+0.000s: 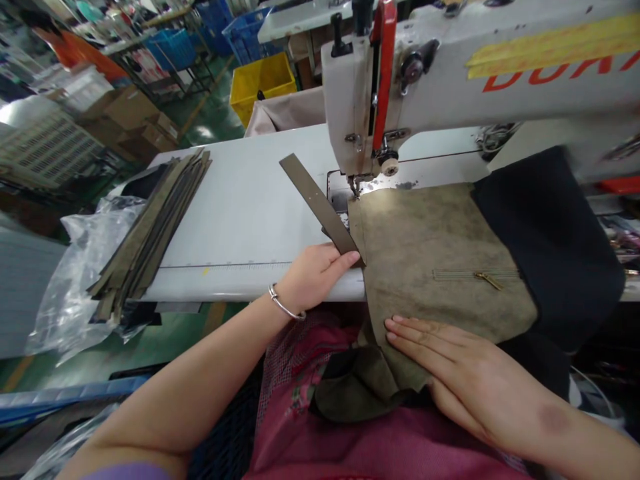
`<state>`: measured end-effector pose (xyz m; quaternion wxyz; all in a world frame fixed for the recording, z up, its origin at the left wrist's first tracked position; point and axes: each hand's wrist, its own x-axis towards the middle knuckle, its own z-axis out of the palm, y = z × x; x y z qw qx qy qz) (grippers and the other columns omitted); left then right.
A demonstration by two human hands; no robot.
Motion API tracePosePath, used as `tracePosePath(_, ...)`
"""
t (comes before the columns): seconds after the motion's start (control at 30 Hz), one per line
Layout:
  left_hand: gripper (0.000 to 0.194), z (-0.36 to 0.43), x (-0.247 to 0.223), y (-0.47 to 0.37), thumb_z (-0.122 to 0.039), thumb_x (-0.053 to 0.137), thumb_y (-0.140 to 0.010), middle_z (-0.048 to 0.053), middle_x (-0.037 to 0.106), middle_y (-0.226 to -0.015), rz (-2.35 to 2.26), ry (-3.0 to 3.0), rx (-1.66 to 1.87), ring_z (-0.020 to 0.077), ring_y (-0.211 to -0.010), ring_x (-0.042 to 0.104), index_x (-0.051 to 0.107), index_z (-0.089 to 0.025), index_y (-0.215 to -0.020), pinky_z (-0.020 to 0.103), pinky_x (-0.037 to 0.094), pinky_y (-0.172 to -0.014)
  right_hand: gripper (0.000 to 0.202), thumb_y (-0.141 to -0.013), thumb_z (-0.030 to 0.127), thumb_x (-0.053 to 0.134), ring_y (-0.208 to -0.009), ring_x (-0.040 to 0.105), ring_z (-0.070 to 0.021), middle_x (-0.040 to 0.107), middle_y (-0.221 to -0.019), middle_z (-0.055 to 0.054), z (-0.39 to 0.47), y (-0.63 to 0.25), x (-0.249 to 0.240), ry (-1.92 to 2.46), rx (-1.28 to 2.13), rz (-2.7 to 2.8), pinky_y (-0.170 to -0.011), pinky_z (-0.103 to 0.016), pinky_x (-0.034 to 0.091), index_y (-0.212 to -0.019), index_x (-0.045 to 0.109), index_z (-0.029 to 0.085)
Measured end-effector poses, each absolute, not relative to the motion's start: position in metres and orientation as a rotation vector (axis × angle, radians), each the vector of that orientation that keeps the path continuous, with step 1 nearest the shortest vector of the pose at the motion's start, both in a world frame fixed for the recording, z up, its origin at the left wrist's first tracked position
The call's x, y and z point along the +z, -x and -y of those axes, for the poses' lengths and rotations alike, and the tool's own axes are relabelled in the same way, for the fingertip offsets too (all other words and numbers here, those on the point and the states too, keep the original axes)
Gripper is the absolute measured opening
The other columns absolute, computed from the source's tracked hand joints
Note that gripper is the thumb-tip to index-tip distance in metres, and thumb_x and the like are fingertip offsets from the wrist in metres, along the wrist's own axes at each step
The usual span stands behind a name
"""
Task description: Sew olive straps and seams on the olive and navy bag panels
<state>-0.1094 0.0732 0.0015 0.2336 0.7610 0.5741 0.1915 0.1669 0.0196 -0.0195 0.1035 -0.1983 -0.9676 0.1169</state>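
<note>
A long olive-brown strip (313, 197) slants across the table, its lower end pinched by my left hand (320, 272), thumb on top, at the edge of a larger panel. That olive fabric panel (410, 233) lies under the needle area of the sewing machine (355, 180), and a short zipper with a brass pull (487, 280) is set into it. Flat on the panel's near part rests my right hand (450, 363), fingers stretched out. The panel's lower end folds over the table edge towards my lap. Black fabric (545, 247) adjoins its right side.
A stack of olive and dark strips (155, 233) hangs over the table's left end beside clear plastic wrap (85, 260). A measuring scale runs along the white table (240, 213) near its front edge. Beyond stand a yellow bin (263, 83), cardboard boxes (125, 123) and a person in orange (83, 50).
</note>
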Motion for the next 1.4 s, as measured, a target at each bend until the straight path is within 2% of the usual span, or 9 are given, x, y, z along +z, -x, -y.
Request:
tracePosePath(0.13,0.048,-0.073,0.006,0.104,-0.04,0.039,-0.101,0.003,0.065,-0.073,-1.564,-2.114,0.532,0.0141,-0.069,0.06,0.066,-0.014,-0.071,0.024,0.043,-0.064,0.045,-0.088,0.013,0.04,-0.124,0.054,-0.0179,0.055,-0.137,-0.005,-0.019,-0.163,-0.018,0.633,0.352,2.761,-0.1,-0.038,0.052,-0.128,0.06,0.014)
tracePosePath(0.3,0.045,-0.073,0.006,0.101,-0.04,0.035,-0.101,0.006,0.069,-0.086,-1.544,-2.119,0.484,0.017,-0.082,0.064,0.07,-0.015,-0.088,0.027,0.049,-0.076,0.044,-0.087,0.012,0.041,-0.122,0.056,-0.0162,0.058,-0.135,-0.003,-0.02,-0.16,-0.017,0.652,0.403,2.701,-0.1,-0.034,0.051,-0.125,0.062,0.016)
tracePosePath(0.43,0.046,-0.066,0.003,0.098,-0.039,0.033,-0.102,0.009,0.069,-0.095,-1.476,-2.262,0.448,0.0211,-0.094,0.063,0.071,-0.013,-0.097,0.035,0.049,-0.089,0.044,-0.085,0.011,0.043,-0.119,0.058,-0.0151,0.06,-0.132,-0.002,-0.021,-0.159,-0.016,0.652,0.395,2.678,-0.099,-0.032,0.052,-0.123,0.064,0.017)
tracePosePath(0.53,0.033,-0.051,-0.001,0.092,-0.033,0.044,-0.099,0.009,0.066,-0.11,-1.412,-2.476,0.335,0.025,-0.105,0.058,0.065,-0.013,-0.115,0.042,0.046,-0.098,0.044,-0.08,0.01,0.044,-0.113,0.062,-0.0141,0.064,-0.125,-0.002,-0.022,-0.157,-0.015,0.628,0.322,2.669,-0.096,-0.028,0.054,-0.117,0.067,0.017)
tracePosePath(0.67,0.041,-0.034,-0.01,0.089,-0.021,0.047,-0.095,0.011,0.054,-0.132,-1.434,-2.693,0.192,0.027,-0.119,0.049,0.05,-0.014,-0.135,0.043,0.043,-0.105,0.044,-0.078,0.01,0.046,-0.109,0.064,-0.0125,0.067,-0.122,-0.002,-0.025,-0.156,-0.012,0.596,0.282,2.682,-0.095,-0.022,0.052,-0.114,0.069,0.019)
tracePosePath(0.77,0.042,-0.031,-0.013,0.09,-0.02,0.043,-0.097,0.01,0.051,-0.136,-1.439,-2.722,0.187,0.0259,-0.123,0.046,0.047,-0.014,-0.138,0.043,0.04,-0.11,0.045,-0.078,0.01,0.049,-0.109,0.064,-0.0128,0.066,-0.122,-0.001,-0.029,-0.158,-0.01,0.554,0.321,2.694,-0.096,-0.02,0.05,-0.117,0.068,0.021)
tracePosePath(0.93,0.039,-0.042,-0.011,0.094,-0.021,0.042,-0.097,0.01,0.054,-0.131,-1.419,-2.71,0.173,0.0261,-0.118,0.049,0.05,-0.014,-0.135,0.044,0.04,-0.11,0.041,-0.081,0.013,0.05,-0.108,0.065,-0.0148,0.066,-0.122,-0.001,-0.039,-0.157,-0.008,0.521,0.353,2.697,-0.096,-0.022,0.051,-0.117,0.068,0.021)
tracePosePath(1.4,0.038,-0.09,-0.009,0.104,-0.022,0.042,-0.097,0.011,0.056,-0.126,-1.407,-2.734,0.121,0.0279,-0.116,0.05,0.05,-0.013,-0.133,0.044,0.046,-0.1,0.042,-0.079,0.009,0.048,-0.112,0.063,-0.0156,0.067,-0.121,-0.007,-0.07,-0.138,0.001,0.523,0.297,2.665,-0.099,-0.025,0.051,-0.114,0.069,0.016)
